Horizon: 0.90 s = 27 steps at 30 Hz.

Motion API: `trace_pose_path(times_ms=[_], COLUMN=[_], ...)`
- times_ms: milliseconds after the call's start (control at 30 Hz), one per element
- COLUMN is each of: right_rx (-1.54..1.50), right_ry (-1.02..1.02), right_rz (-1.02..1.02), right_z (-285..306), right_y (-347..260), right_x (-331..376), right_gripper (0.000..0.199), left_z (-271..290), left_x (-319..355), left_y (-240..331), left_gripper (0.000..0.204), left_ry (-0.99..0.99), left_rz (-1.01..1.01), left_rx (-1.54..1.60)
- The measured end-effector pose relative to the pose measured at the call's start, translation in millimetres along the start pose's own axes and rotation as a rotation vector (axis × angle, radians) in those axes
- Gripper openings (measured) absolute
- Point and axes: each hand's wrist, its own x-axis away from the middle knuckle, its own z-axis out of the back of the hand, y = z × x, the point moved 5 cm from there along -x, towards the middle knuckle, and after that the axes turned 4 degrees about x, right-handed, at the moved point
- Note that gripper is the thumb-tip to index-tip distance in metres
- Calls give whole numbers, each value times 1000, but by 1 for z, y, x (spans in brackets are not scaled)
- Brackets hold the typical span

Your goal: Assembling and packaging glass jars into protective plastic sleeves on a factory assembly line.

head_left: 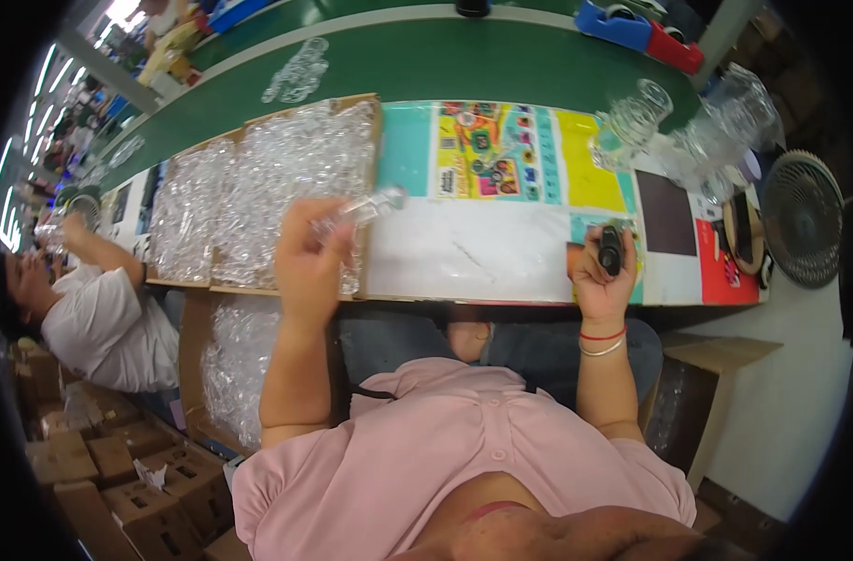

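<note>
Between the thumb and fingers of my left hand (312, 257), a clear plastic tube-like piece (378, 202) is pinched, pointing to the right above the bench. The fingers of my right hand (596, 292) are wrapped round a black-handled tool (611, 251); its working end cannot be made out. Under and beside my left hand, a shallow cardboard tray (379, 140) is packed with clear plastic pieces (300, 154). A printed colourful sheet (496, 150) and a white surface (426, 248) lie between my hands.
At the right stand stacked clear plastic parts (730, 117) and a dark round fan (804, 217). Tape dispensers (641, 35) sit at the far right. A cardboard box (197, 346) of clear pieces is below the bench. A co-worker (113, 313) sits at the left.
</note>
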Motion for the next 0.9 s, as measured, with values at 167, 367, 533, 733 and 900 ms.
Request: trace_pose_path(times_ms=[167,367,533,733,900], right_rx=[182,427,682,1416,1585], right_ry=[37,93,-25,-347,-336], right_rz=[74,361,524,892,885], right_z=[-16,-53,-82,-115,-127], right_y=[9,13,17,17,21], right_x=[8,31,57,91,104], right_gripper=[28,29,39,51,58], left_z=[-70,-110,-117,-118,-120], left_x=[35,55,64,70,71], left_y=[-7,-18,-17,-11,-5], left_gripper=[29,28,34,34,35], left_ry=[-241,-259,-277,-281,-292], left_rz=[-109,74,-119,-101,-142], left_rx=[15,464,426,530,521])
